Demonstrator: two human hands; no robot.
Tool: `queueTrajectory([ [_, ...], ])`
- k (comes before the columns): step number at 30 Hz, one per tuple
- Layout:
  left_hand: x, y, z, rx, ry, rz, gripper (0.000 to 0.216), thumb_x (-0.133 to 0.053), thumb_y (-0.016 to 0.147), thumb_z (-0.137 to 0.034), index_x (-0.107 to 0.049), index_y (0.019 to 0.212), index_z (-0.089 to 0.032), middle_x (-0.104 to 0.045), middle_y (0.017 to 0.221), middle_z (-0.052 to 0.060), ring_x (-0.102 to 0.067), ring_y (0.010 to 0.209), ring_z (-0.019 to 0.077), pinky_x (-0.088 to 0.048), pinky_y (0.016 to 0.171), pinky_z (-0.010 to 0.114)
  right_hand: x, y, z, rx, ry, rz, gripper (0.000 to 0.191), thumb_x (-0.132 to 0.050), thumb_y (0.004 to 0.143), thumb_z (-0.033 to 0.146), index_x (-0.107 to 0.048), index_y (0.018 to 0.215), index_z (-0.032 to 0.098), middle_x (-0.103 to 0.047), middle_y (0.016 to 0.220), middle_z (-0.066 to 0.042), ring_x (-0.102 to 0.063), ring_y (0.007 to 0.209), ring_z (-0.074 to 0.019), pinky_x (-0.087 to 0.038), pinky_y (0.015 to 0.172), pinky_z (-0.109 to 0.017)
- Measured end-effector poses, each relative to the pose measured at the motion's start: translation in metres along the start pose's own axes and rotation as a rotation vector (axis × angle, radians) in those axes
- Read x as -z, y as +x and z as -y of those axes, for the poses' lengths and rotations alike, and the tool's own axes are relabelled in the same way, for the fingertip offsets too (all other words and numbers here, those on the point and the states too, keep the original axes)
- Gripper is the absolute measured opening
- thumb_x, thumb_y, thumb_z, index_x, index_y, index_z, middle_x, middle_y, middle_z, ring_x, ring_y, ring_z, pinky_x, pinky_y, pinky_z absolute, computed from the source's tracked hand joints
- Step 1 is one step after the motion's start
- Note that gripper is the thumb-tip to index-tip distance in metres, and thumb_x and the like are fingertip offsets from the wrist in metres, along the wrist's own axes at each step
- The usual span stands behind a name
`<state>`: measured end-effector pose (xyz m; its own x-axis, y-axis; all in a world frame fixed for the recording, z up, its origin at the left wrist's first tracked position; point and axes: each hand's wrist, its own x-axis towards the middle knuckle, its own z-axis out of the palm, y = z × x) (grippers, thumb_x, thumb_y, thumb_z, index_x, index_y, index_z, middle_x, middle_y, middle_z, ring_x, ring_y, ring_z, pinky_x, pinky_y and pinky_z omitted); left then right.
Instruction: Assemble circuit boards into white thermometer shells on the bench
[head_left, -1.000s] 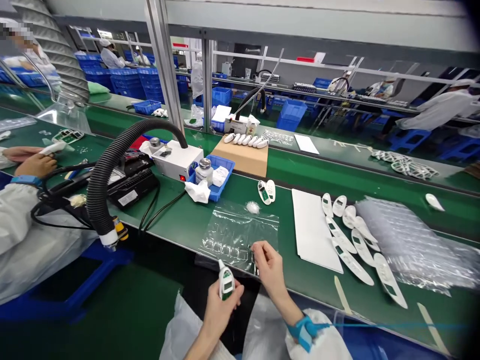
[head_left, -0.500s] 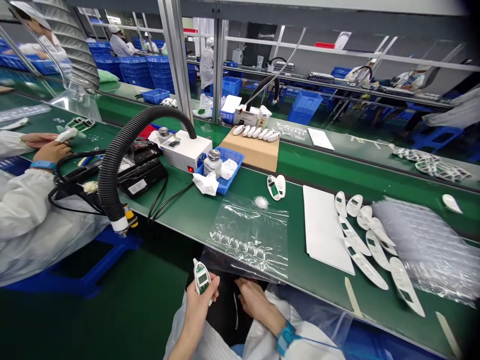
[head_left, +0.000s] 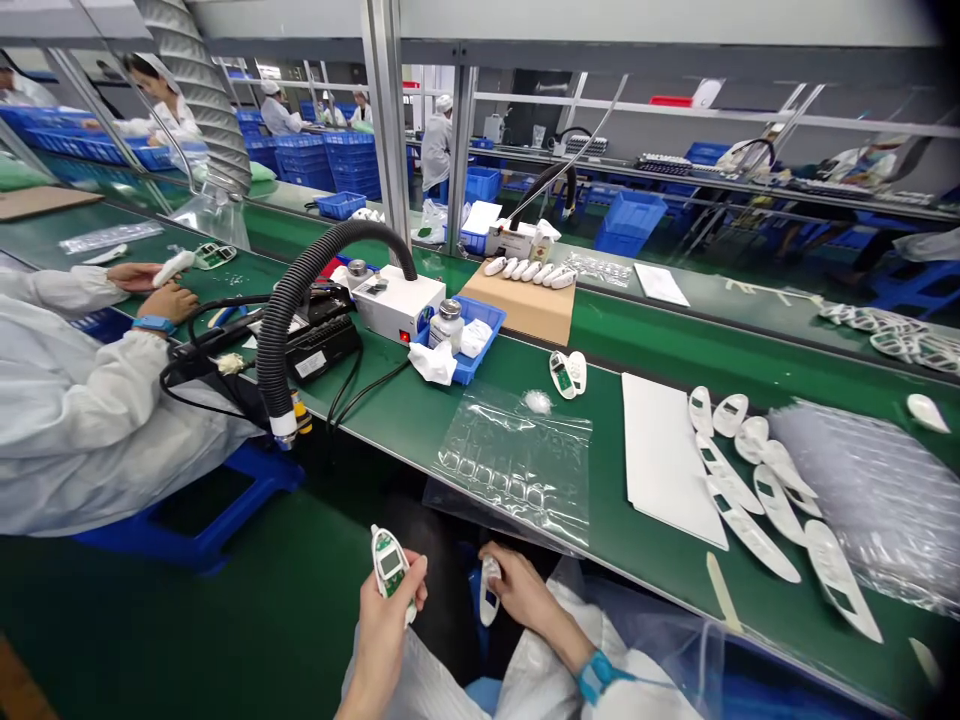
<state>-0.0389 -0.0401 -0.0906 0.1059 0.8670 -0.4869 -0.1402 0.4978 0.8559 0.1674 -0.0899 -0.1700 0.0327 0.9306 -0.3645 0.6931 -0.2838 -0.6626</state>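
My left hand [head_left: 386, 630] is closed around a thermometer-shaped white housing half [head_left: 389, 562] with a green circuit board and a small display facing up. It is held over my lap, below the bench edge. In my right hand [head_left: 529, 592] is a slim white plastic cover [head_left: 489, 590], pinched near its upper end and hanging down beside my knee. On the bench in front lies a clear plastic bag [head_left: 517, 450] with a row of clear window pieces. Behind it rests an opened unit [head_left: 567, 374] with its board showing.
White housing shells [head_left: 750, 530] lie right of a white paper sheet [head_left: 667, 460]. Beside them is a bubble-wrap stack [head_left: 862, 490]. A blue tray [head_left: 484, 340] with a bottle and a fume hose [head_left: 281, 320] stand left. A co-worker's sleeve [head_left: 112, 390] is at far left.
The view has turned left, shifting the bench rightward. My right hand has turned, and the white cover in it now shows broadside. My left hand still holds the housing with the board.
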Motion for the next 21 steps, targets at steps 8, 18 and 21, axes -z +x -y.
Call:
queueTrajectory([
  [8, -0.021, -0.027, 0.001, 0.022, -0.104, -0.087, 0.033, -0.077, 0.064, -0.045, -0.062, 0.08, -0.02, -0.057, 0.059, -0.003, -0.051, 0.056, 0.0103, -0.042, 0.054, 0.021, 0.023, -0.057, 0.065, 0.015, 0.852, -0.492, 0.025, -0.062, 0.081, 0.041, -0.044, 0.087, 0.024, -0.06, 0.076, 0.0, -0.062, 0.052, -0.0162, -0.051, 0.047, -0.027],
  [18, -0.064, -0.024, -0.01, 0.06, -0.066, 0.02, 0.04, -0.084, 0.052, -0.048, -0.063, 0.061, -0.016, -0.054, 0.048, -0.003, -0.046, 0.049, 0.01, -0.037, 0.049, 0.021, 0.086, -0.064, 0.093, 0.392, 0.277, -0.531, 0.01, -0.05, 0.092, 0.028, -0.057, 0.089, 0.021, -0.059, 0.09, -0.005, -0.056, 0.088, -0.0199, -0.044, 0.082, -0.034],
  [21, -0.063, -0.018, -0.014, 0.07, -0.028, 0.074, 0.044, -0.084, 0.05, -0.049, -0.066, 0.069, -0.014, -0.06, 0.054, 0.0, -0.054, 0.053, 0.0129, -0.041, 0.053, 0.023, 0.119, -0.046, 0.074, 0.279, 0.154, -0.646, 0.017, -0.042, 0.095, 0.025, -0.058, 0.091, 0.02, -0.058, 0.09, -0.006, -0.055, 0.087, -0.0205, -0.042, 0.079, -0.034],
])
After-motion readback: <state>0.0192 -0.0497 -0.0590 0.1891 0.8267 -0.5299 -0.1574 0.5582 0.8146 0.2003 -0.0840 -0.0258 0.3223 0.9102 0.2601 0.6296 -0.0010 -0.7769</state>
